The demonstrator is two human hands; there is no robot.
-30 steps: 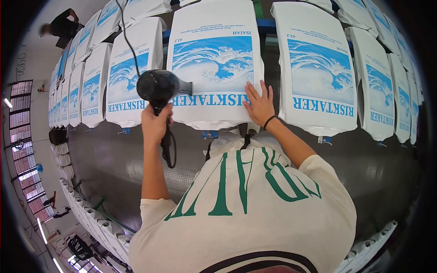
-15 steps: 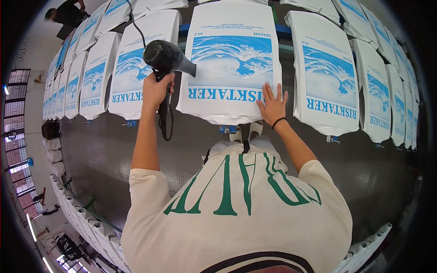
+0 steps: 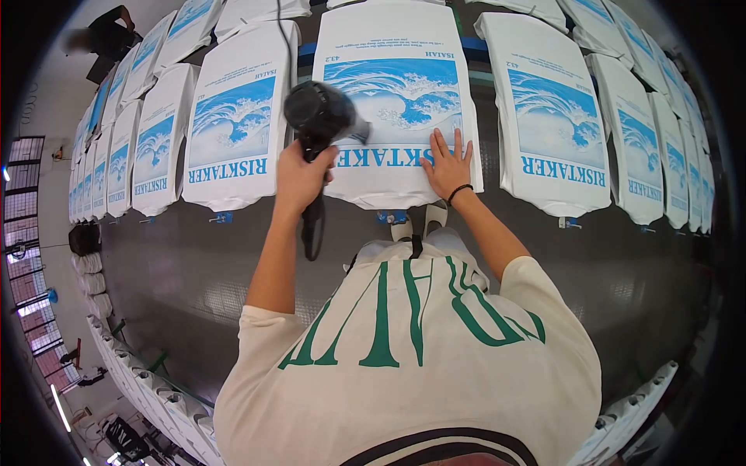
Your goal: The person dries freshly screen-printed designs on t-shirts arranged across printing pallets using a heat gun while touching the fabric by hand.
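Note:
A black hair dryer point(image 3: 320, 115) is in my left hand point(image 3: 301, 175), its handle wrapped by my fingers and its nozzle pointing right over the print. Beneath it lies a white T-shirt point(image 3: 365, 180), stretched flat, with a blue wave picture and the upside-down-facing word RISKTAKER. My right hand point(image 3: 449, 165) rests on the shirt's lower right part with fingers spread, covering some of the lettering. A dark band circles that wrist. The dryer's cord point(image 3: 286, 39) runs up past the shirt's left side.
Matching printed shirts point(image 3: 233, 132) stand in a row to the left, with another shirt point(image 3: 548, 116) close on the right. Blue clamps point(image 3: 391, 217) stick out below the shirts. A person in dark clothes point(image 3: 115, 35) is at the far upper left. The grey floor point(image 3: 194, 264) shows between rows.
My left hand has carried the hair dryer right and slightly down, so it now covers part of the lettering. My right hand has shifted a little left and up on the shirt.

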